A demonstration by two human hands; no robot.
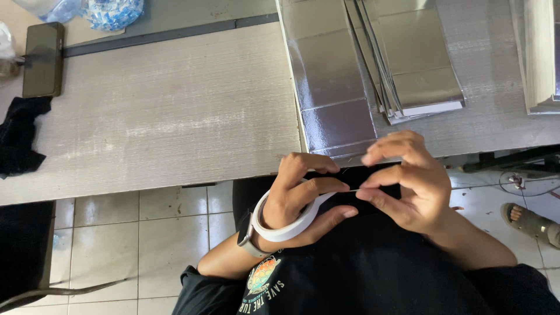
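My left hand (pixel 303 192) has a white roll of tape (pixel 286 228) looped around it like a bracelet and pinches the tape's free end. My right hand (pixel 402 178) pinches the same thin strip of tape (pixel 350 191) pulled out between the two hands, just below the table's front edge. A flat silver foil sheet (pixel 332 81) lies on the table directly above my hands, its lower edge reaching the table rim.
A pile of folded silver sheets (pixel 417 64) lies to the right of the flat one, another stack (pixel 539 55) at the far right. A dark phone (pixel 42 58) and black cloth (pixel 20 140) sit at the left. Another person's sandalled foot (pixel 528 221) rests on the tiled floor.
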